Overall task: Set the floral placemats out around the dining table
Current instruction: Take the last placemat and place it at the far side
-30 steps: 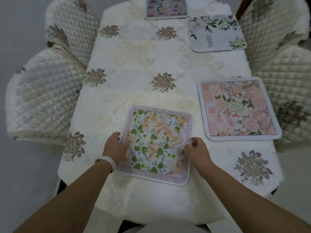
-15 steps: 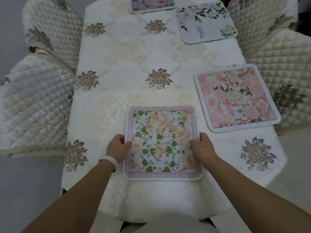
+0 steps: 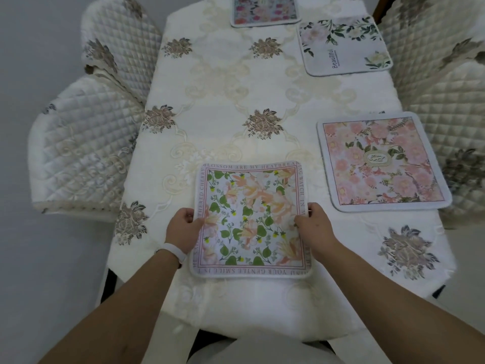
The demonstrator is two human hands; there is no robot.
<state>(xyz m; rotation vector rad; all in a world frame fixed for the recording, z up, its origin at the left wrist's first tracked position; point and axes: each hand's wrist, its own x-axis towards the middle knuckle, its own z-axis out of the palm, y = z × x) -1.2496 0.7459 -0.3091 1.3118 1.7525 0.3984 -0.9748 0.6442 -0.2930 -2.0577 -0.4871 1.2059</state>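
Note:
A square placemat with green leaves and peach flowers [image 3: 252, 219] lies flat at the near end of the dining table [image 3: 223, 101]. My left hand [image 3: 183, 229] grips its left edge, thumb on top. My right hand [image 3: 313, 227] grips its right edge the same way. A pink floral placemat [image 3: 380, 161] lies on the table's right side. Farther back on the right is a pale placemat with white flowers [image 3: 343, 46]. A fourth placemat with pink and red flowers [image 3: 265, 10] sits at the far end, partly cut off by the frame.
A cream embroidered cloth covers the table. Quilted padded chairs stand along the left [image 3: 84, 143] and the right [image 3: 446, 88]. The table's left side carries no placemat. A white band is on my left wrist.
The near placemat was turned from a slight slant to square with the table's near edge, and my hands closed from its sides onto its edges.

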